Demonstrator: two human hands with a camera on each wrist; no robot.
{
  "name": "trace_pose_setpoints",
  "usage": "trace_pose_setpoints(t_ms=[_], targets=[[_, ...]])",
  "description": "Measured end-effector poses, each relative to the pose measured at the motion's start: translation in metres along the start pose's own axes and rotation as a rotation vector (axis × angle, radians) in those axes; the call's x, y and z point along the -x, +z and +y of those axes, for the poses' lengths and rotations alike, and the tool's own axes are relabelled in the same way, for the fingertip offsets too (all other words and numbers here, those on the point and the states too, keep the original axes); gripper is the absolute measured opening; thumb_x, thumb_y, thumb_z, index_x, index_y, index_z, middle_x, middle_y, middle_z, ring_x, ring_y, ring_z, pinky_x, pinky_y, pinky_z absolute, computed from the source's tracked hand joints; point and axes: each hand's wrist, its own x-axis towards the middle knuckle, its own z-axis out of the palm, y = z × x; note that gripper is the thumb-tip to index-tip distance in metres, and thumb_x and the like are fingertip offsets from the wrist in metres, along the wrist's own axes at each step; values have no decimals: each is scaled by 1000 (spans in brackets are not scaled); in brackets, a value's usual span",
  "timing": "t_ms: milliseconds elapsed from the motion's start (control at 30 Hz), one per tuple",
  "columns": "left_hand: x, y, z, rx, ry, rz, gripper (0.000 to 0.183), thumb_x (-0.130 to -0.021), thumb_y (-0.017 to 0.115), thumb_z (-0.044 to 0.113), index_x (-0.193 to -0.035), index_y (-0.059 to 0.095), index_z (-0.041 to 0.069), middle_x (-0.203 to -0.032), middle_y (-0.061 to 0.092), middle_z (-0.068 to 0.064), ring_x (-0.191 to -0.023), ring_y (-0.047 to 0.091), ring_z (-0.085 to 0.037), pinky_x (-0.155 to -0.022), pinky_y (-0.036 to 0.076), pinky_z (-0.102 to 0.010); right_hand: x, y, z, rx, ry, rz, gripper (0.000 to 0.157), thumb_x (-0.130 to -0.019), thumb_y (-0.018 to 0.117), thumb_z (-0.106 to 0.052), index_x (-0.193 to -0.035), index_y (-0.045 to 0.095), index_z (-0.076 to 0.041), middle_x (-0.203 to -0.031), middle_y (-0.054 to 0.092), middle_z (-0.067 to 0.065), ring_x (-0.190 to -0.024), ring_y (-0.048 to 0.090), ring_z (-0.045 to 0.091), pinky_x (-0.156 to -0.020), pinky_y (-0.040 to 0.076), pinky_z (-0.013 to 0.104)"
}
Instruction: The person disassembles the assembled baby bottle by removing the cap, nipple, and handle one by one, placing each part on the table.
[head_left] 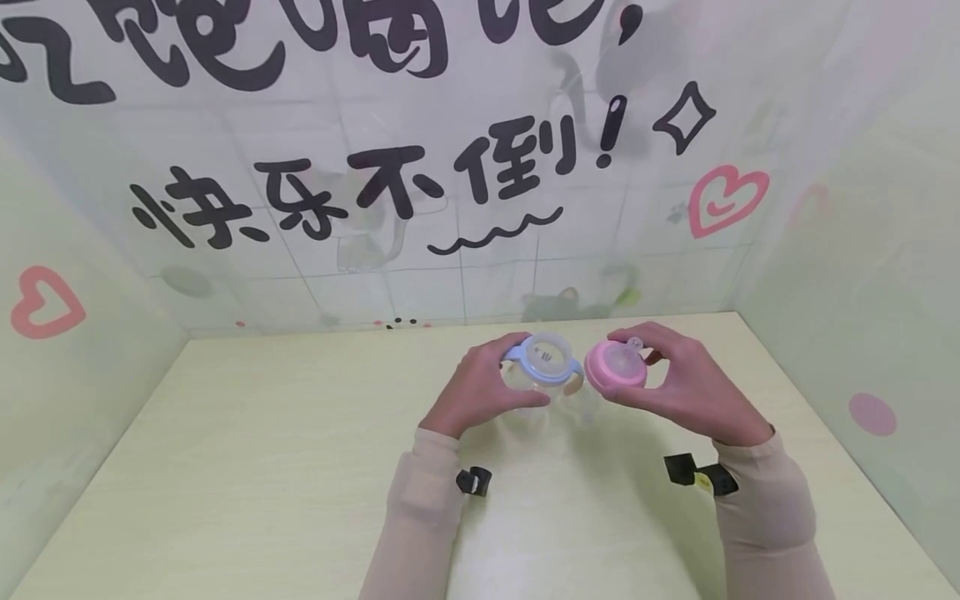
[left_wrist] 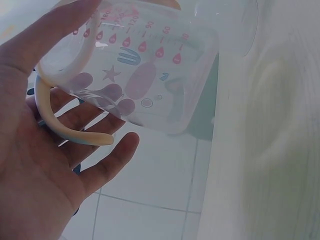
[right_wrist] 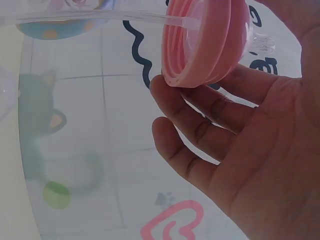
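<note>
My left hand point(head_left: 480, 385) grips a clear baby bottle point(left_wrist: 150, 65) with a light blue handle ring point(head_left: 550, 378) round its neck. Pink scale marks and sea-animal prints show on its wall in the left wrist view. One curved handle point(left_wrist: 75, 135) lies against the fingers. To the right, my right hand point(head_left: 686, 379) pinches a pink bottle collar point(right_wrist: 202, 50) between thumb and fingers, its clear teat point(head_left: 635, 343) facing up and right. From the collar's threaded underside, a clear straw point(right_wrist: 110, 16) runs across towards the bottle. Both things are held close together, the collar beside the bottle's mouth.
A pale wood-look table point(head_left: 262, 467) lies beneath both hands, with a printed backdrop point(head_left: 465, 242) at its far edge and side panels left and right. A clear rounded thing point(left_wrist: 237, 25) shows beyond the bottle. Black straps sit at both wrists.
</note>
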Motion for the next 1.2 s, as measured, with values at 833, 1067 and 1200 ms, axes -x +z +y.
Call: trace_pose_setpoints(t_ms=[833,1067,1200], targets=[[-3,-2,-1,-28,-12,-1,75,-61,83,42,-127,53,22,-111,59,13,-100,54,-7,-87,46,-35,-13,11,57,-63,104,-136,54,-69,79,-39,-115,61,-16,-104,61,-6,-94,52,14,-80,46,41],[-2,0,-4,-26,-14,8,75,-61,83,41,-126,54,22,-110,59,14,-100,54,-5,-87,46,-31,-12,10,70,-96,133,-125,54,-69,80,-34,-115,60,-14,-104,62,-5,-94,52,15,-79,46,36],[-2,1,-5,-30,-2,13,74,-60,84,41,-126,54,22,-109,60,14,-99,55,-5,-86,46,-31,-9,9,77,-100,167,-143,55,-69,80,-35,-115,60,-14,-106,62,-3,-93,53,18,-78,46,36]])
